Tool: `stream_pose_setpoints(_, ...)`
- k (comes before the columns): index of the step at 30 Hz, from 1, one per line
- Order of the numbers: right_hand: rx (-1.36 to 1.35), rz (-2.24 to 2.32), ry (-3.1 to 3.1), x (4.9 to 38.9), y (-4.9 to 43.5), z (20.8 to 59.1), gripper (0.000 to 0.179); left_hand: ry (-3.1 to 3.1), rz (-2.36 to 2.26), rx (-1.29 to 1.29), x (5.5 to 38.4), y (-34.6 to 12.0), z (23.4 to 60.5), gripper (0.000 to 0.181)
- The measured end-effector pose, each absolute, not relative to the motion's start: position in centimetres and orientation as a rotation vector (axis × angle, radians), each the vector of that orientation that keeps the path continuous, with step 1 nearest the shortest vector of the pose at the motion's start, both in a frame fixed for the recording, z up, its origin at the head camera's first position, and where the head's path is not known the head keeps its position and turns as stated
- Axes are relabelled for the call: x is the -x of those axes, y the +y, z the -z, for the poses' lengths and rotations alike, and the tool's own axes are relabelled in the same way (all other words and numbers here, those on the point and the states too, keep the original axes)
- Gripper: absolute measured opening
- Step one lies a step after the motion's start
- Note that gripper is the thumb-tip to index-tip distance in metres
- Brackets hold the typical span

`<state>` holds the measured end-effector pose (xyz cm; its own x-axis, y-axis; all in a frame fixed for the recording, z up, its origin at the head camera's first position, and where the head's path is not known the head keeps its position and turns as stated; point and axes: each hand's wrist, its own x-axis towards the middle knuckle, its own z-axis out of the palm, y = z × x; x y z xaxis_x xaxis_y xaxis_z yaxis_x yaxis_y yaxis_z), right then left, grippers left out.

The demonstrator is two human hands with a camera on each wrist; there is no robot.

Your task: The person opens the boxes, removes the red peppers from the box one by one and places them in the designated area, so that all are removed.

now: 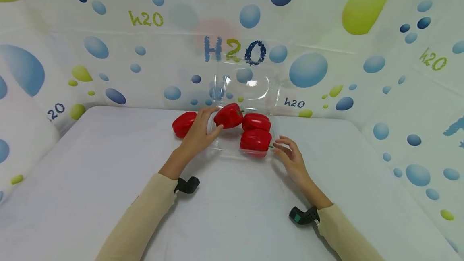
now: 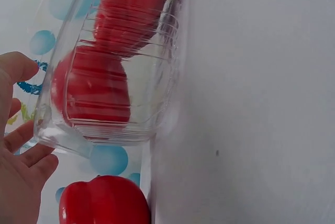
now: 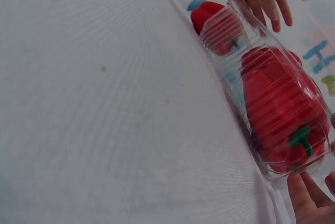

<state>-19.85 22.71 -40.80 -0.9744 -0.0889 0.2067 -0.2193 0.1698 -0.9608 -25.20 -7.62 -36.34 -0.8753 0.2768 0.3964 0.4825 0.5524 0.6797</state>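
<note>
A clear plastic container (image 1: 226, 145) stands with its lid (image 1: 266, 88) raised at the back. Inside it are three red bell peppers: one at the back left (image 1: 227, 117), one at the back right (image 1: 256, 121) and one at the front right (image 1: 254, 139). My left hand (image 1: 197, 135) is at the container's left rim, thumb and fingers spread apart around that corner, with nothing gripped. Another red bell pepper (image 1: 183, 124) lies outside, left of the container and partly behind this hand. By the right wall, my right hand (image 1: 293, 161) has loosely bent fingers, their tips near the container's corner (image 3: 285, 171).
The container rests on a white-covered table (image 1: 232, 212). Close behind it hangs a curtain (image 1: 319, 19) printed with blue and green drops. A dark wrist camera (image 1: 187, 185) sits on the left wrist, another camera (image 1: 303, 216) on the right.
</note>
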Motion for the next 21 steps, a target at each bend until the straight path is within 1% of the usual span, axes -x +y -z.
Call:
stream_pose_setpoints(13, -0.297, -1.926, -2.350, 19.9, 22.9, 40.5, 0.034, -2.541, 1.251, 0.633, 25.9, -6.5, 36.8, 0.070)
stream_pose_setpoints(21, -0.298, -1.910, -2.347, 20.1, 22.9, 40.6, 0.034, -2.548, 1.245, 0.659, 26.2, -5.9, 37.3, 0.069)
